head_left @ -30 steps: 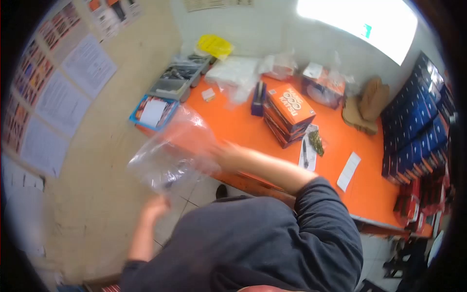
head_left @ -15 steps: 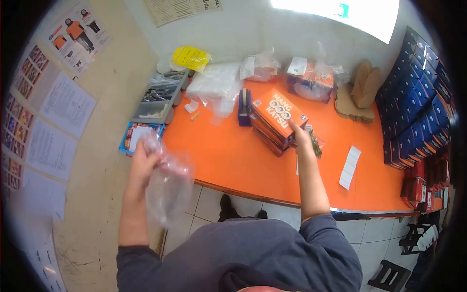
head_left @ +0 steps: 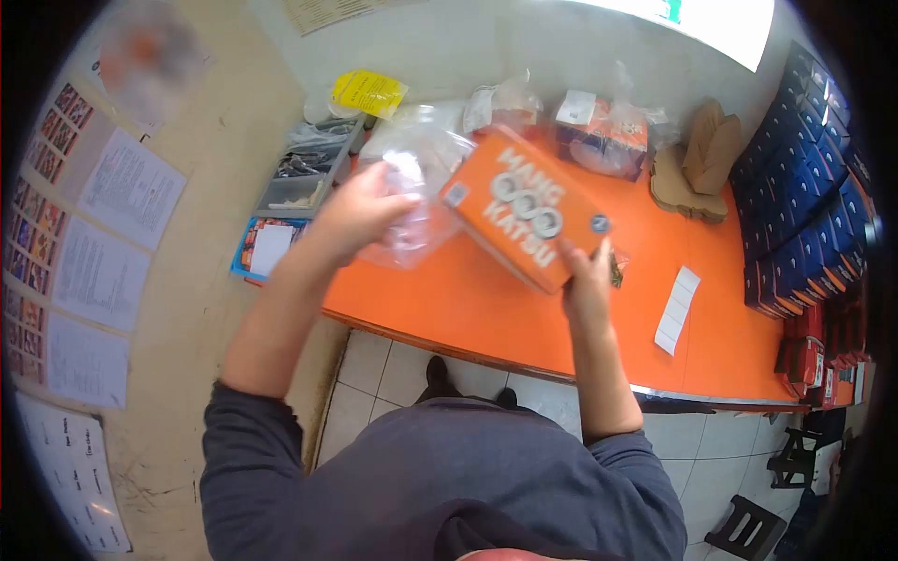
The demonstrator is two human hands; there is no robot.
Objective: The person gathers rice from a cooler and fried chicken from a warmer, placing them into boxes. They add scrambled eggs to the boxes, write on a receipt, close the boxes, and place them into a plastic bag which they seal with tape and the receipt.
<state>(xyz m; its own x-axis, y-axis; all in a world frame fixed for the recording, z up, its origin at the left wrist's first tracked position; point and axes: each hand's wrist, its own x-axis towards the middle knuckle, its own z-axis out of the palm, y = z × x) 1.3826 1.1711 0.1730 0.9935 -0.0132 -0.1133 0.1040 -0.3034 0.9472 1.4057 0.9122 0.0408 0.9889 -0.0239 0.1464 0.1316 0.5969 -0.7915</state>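
Hands are both busy above the orange counter (head_left: pixel 440 304); the left hand (head_left: pixel 360 213) is closed on a clear plastic bag (head_left: pixel 426 182), bunching its near side between thumb and fingers, so the bag is held up over the left part of the counter; the right hand (head_left: pixel 586 280) grips the lower right end of an orange box (head_left: pixel 519 215) with white lettering, its thumb on the printed face and the other fingers hidden behind; the box is off the counter and tilted, its upper left end against the bag; whether that end is inside the bag's mouth cannot be told.

At the far left of the counter a grey tray (head_left: pixel 304 178) of small parts lies just below a yellow sheet (head_left: pixel 369 92); nearer the person a blue tray (head_left: pixel 267 245) holding a white card sits at the counter's left edge; at the back stands a wrapped package (head_left: pixel 603 140), orange under clear plastic, with brown cardboard pieces (head_left: pixel 697 173) to its right; dark blue boxes (head_left: pixel 804 224) are stacked along the right side; a white label strip (head_left: pixel 675 309) lies flat on the counter to the right of the right hand, apart from it; printed sheets (head_left: pixel 98 276) cover the wall on the left; a tiled floor (head_left: pixel 383 388) shows under the counter's near edge.
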